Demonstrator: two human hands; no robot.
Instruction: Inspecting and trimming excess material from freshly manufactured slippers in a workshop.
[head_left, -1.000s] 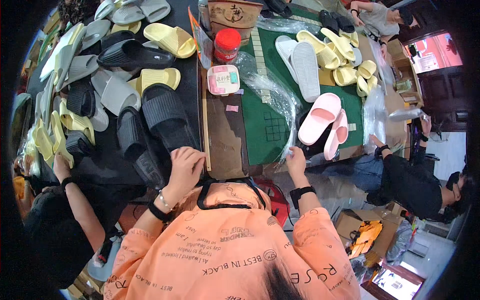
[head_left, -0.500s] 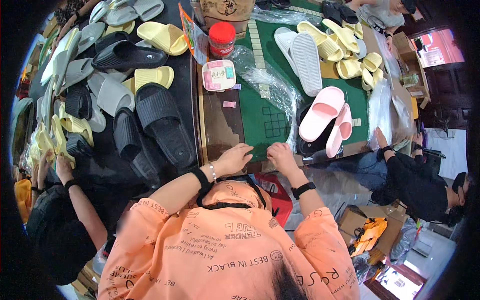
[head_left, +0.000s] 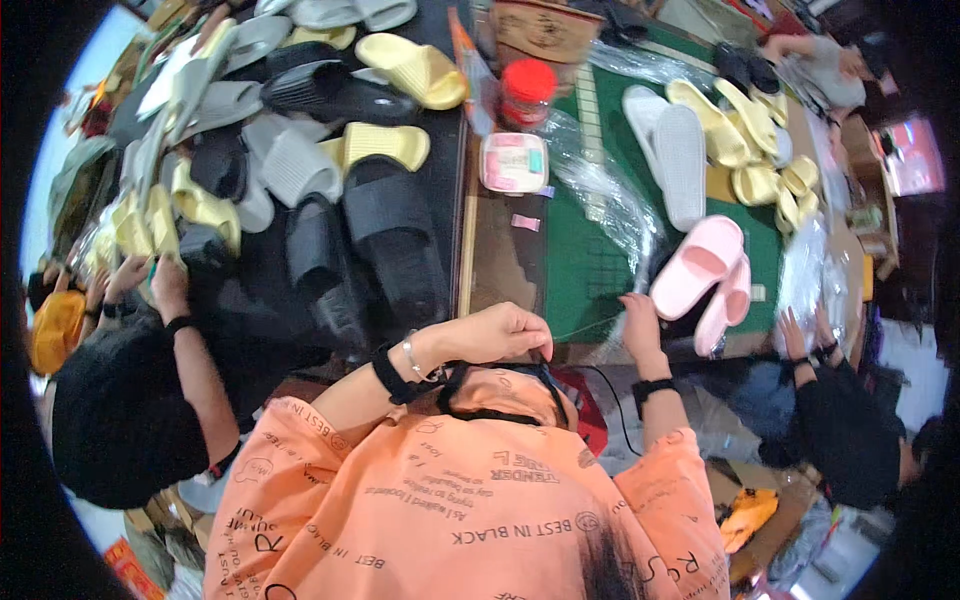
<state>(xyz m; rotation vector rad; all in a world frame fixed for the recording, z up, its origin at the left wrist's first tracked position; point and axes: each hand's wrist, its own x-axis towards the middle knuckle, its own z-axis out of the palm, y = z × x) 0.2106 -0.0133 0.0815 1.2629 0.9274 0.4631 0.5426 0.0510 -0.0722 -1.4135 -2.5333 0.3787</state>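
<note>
Seen from above, at frame centre: left hand [head_left: 497, 335] curled closed, fingertips pinched near a thin dark cord [head_left: 600, 385] by the collar; whether actually gripping it, cannot tell. Right hand [head_left: 640, 322] just right of centre, fingers bent onto crinkled clear plastic wrap [head_left: 610, 205] at the near edge of a green mat [head_left: 590, 270], seemingly pressing rather than clasping. Pink slippers [head_left: 705, 268] just right of that hand, soft, ridged, pale, overlapping as a pair. Possible trouble: slippery film sliding under the fingers, or the cord snagging the wrist. Dark and yellow slippers [head_left: 330, 170] heaped upper left.
</note>
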